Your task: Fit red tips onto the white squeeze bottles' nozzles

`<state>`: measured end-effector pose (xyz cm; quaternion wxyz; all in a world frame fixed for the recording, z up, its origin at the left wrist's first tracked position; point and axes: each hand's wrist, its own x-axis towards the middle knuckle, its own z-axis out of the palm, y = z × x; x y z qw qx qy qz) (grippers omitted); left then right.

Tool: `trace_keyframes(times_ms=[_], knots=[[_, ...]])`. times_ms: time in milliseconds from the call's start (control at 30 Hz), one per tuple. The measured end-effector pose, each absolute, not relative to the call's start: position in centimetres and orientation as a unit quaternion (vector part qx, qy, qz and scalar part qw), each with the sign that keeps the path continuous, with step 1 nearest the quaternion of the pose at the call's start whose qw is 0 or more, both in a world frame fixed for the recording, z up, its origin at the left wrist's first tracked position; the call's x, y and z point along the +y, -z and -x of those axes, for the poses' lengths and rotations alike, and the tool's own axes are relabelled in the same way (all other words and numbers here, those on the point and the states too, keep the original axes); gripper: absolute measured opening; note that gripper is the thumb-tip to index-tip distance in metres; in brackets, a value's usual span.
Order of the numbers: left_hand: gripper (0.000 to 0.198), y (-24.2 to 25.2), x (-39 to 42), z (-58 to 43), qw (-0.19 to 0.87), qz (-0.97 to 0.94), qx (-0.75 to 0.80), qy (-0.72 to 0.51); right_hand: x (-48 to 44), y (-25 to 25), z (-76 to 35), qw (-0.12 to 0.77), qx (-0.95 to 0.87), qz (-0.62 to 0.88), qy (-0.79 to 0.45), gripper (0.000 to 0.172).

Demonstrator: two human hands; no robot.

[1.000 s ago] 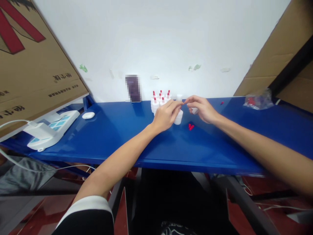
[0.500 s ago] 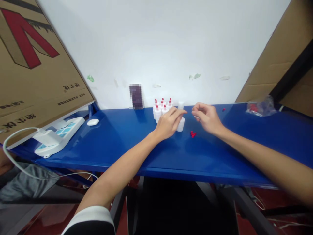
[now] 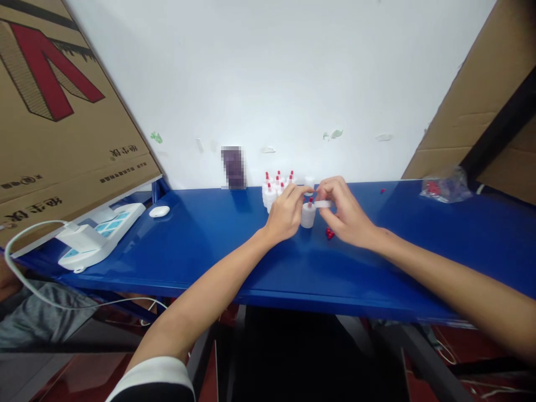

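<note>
A small white squeeze bottle (image 3: 308,216) stands upright on the blue table, with a red tip (image 3: 310,200) at its top. My left hand (image 3: 285,213) is curled against the bottle's left side, its forefinger arched above near the tip. On the other side, my right hand (image 3: 345,209) pinches a small flat white piece (image 3: 322,204) beside the bottle's top; its exact kind is unclear. Below the right fingers lies a little heap of red tip caps (image 3: 330,233), partly covered by that hand. Behind my left hand stand several white bottles (image 3: 270,192) with red tips, in a tight group.
Another white item (image 3: 309,183) is partly hidden behind my fingers. A clear bag (image 3: 447,187) with red pieces and one loose red cap (image 3: 382,191) lie right. Left are a white case (image 3: 159,211) and power strip (image 3: 104,237). A pixelated dark object (image 3: 234,167) leans on the wall.
My right hand has moved left and slightly down to the bottle and now shows a white piece in its fingers. The bottle's red tip has come into sight. My left hand has barely shifted.
</note>
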<state>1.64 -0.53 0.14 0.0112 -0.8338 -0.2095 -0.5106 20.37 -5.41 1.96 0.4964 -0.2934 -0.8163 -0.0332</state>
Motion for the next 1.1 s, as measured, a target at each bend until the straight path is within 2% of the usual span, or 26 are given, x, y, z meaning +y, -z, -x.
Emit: trace_keyframes(times_ms=[267,767,1100], knots=[[0.032,-0.3,-1.3,-2.6,-0.098,0.788,-0.233,0.562,-5.9,-1.7,-19.9,0.519,-0.801,0.284,0.096,0.026],[0.036,0.1,-1.1,-2.3,-0.067,0.796,-0.224,0.558,-5.6,-1.5,-20.3,0.494,-0.823,0.271,0.081,0.023],[0.032,-0.4,-1.8,-2.8,-0.134,0.78,-0.236,0.564,-5.4,-1.1,-20.4,0.466,-0.85,0.231,0.09,0.028]])
